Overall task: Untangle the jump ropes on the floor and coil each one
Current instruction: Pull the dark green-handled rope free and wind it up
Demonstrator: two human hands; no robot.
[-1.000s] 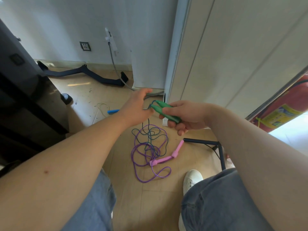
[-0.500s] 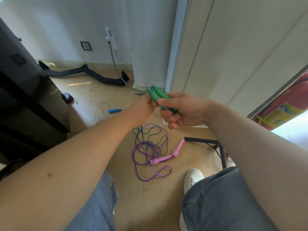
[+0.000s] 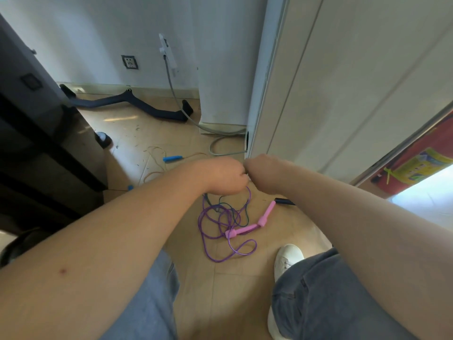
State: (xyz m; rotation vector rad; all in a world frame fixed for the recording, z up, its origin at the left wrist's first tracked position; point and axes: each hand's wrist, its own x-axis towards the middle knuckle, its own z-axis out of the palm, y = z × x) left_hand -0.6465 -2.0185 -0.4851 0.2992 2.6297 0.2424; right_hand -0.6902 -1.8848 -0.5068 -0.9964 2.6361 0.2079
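Backs of left hand [image 3: 221, 176] and right hand [image 3: 263, 173] face us; fingers and whatever they hold are hidden. Purple rope [image 3: 220, 260] and dark green cord [image 3: 247, 214] vanish beneath them. Black bar [image 3: 284, 201] disappears behind the right forearm.

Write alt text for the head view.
The person's left hand and right hand meet above a tangled thin purple jump rope with pink plastic handles and a dark cord on the tan tiled floor. Their grip is hidden.
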